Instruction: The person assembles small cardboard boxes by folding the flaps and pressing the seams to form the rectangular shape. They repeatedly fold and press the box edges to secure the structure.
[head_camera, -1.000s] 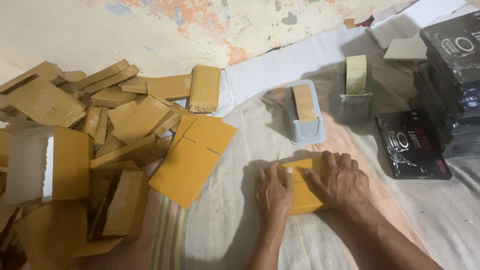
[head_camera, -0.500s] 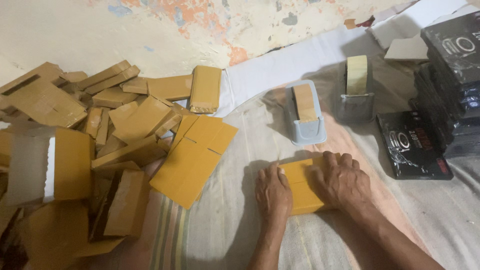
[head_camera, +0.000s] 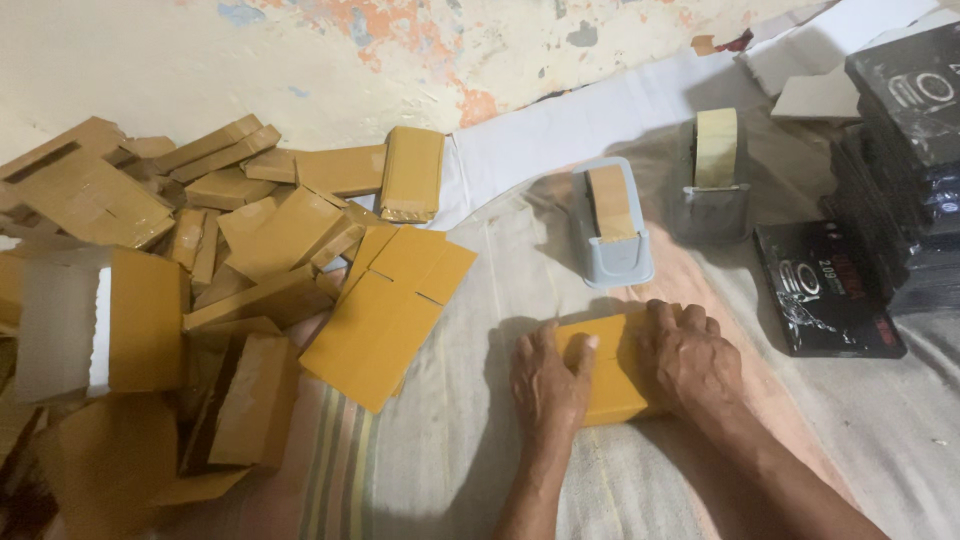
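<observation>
Step in hand, as I judge it: flattening a small yellow-brown carton (head_camera: 612, 365) on the cloth (head_camera: 460, 440), near its front edge. My left hand (head_camera: 548, 385) lies spread on the carton's left end; my right hand (head_camera: 690, 358) lies flat on its right end, neither pinching. Next move likely calls for tape: the blue tape dispenser (head_camera: 612, 225) stands just behind, a grey dispenser (head_camera: 714, 180) further back. Flat cartons (head_camera: 390, 310) lie left, black boxes (head_camera: 900, 160) right; nothing blocks the reach.
</observation>
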